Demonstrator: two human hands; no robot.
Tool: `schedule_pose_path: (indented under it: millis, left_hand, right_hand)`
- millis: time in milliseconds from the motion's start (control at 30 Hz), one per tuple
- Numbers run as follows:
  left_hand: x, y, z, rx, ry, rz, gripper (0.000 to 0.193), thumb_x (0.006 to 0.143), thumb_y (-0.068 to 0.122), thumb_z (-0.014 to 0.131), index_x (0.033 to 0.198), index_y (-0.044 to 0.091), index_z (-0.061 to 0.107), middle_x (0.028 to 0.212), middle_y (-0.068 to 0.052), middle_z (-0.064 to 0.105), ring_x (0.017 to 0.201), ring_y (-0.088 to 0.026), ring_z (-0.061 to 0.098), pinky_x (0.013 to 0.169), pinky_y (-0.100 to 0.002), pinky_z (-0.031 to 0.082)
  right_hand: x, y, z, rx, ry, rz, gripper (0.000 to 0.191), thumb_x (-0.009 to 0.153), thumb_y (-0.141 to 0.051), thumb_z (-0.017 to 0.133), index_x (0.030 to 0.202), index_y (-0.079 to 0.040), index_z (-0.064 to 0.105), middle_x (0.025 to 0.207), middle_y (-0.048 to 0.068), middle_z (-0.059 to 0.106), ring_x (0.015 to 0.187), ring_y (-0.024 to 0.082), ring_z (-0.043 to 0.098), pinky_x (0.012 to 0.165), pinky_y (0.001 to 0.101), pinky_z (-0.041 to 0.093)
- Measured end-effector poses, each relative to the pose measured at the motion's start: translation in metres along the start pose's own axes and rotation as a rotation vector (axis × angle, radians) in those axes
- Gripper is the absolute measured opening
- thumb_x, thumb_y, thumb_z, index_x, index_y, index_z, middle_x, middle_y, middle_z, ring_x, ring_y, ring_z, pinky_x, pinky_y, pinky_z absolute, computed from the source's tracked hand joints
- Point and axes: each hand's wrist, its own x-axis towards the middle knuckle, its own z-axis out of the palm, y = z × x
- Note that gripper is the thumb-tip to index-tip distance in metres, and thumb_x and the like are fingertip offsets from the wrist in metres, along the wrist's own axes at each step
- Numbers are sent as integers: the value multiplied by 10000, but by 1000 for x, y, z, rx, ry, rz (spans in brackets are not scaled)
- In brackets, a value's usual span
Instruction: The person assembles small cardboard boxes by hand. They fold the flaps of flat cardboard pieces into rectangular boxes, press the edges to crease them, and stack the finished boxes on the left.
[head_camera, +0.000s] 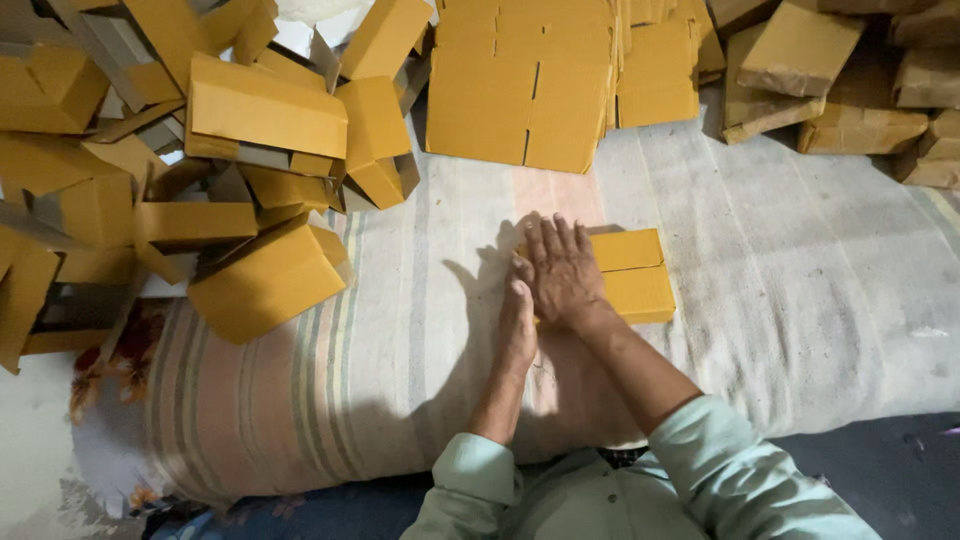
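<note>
A small yellow-brown cardboard box lies on a striped cloth in the middle of the view. My right hand rests flat on the box's left part, fingers spread and pointing away from me. My left hand stands on its edge against the box's left side, partly tucked under the right hand. Neither hand has its fingers closed around the box. The left end of the box is hidden beneath my hands.
A heap of folded cardboard boxes fills the left side. A stack of flat box blanks lies at the far centre. More brown boxes are piled at the far right. A dark mat lies near right.
</note>
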Motion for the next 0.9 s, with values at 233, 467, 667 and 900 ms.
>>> schedule_pose_path:
  millis: [233, 467, 667, 900]
  left_hand:
    - [-6, 34, 8, 461, 4, -38, 964, 953, 762, 147, 1653, 100, 99, 1731, -162, 85, 1589, -332, 121, 1267, -442, 171]
    - [29, 83, 56, 1388, -115, 23, 685, 1022, 544, 340, 1584, 159, 273, 1682, -166, 163, 1553, -447, 83, 1213, -646, 10]
    - [46, 90, 106, 1360, -157, 113, 512, 1039, 376, 409, 1484, 138, 494, 1492, -187, 509, 1477, -405, 364, 1251, -682, 44]
    - [54, 100, 74, 1382, -196, 72, 457, 1083, 397, 359, 1368, 108, 568, 1425, -206, 552, 1375, -409, 450, 1231, -619, 113]
  right_hand:
    - [-25, 83, 3, 80, 111, 204, 711, 1052, -511, 155, 1611, -72, 186, 1653, 191, 187, 1533, 407, 93, 1222, 546, 36]
    - [-49, 97, 8, 146, 294, 326, 683, 1051, -485, 335, 1579, -53, 347, 1611, 291, 311, 1506, 493, 232, 1212, 608, 168]
    - [-68, 94, 10, 278, 322, 363, 649, 1023, -413, 411, 1590, -103, 358, 1568, 323, 358, 1430, 542, 336, 1136, 616, 302]
    - [-69, 100, 17, 291, 353, 333, 654, 1019, -408, 428, 1589, -95, 358, 1501, 319, 431, 1382, 512, 412, 1134, 599, 332]
